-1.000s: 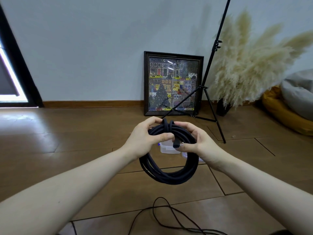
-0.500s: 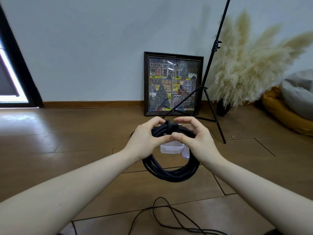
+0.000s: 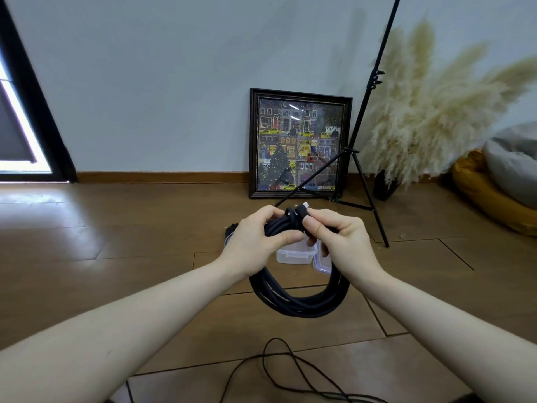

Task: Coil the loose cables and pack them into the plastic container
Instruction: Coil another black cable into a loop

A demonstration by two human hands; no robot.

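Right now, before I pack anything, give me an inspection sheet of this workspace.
Surface: wooden plank floor, glare at left.
Job's things: clear plastic container open on the floor, its lid beside it.
Clutter: small dark item behind the left wrist, unclear.
Grippers: left hand grips the coil's top; right hand pinches the cable end there.
Cables: thick black coiled cable hangs from both hands; thin loose cable lies on the near floor.
Surroundings: framed picture, black tripod stand, pampas grass, yellow cushion.
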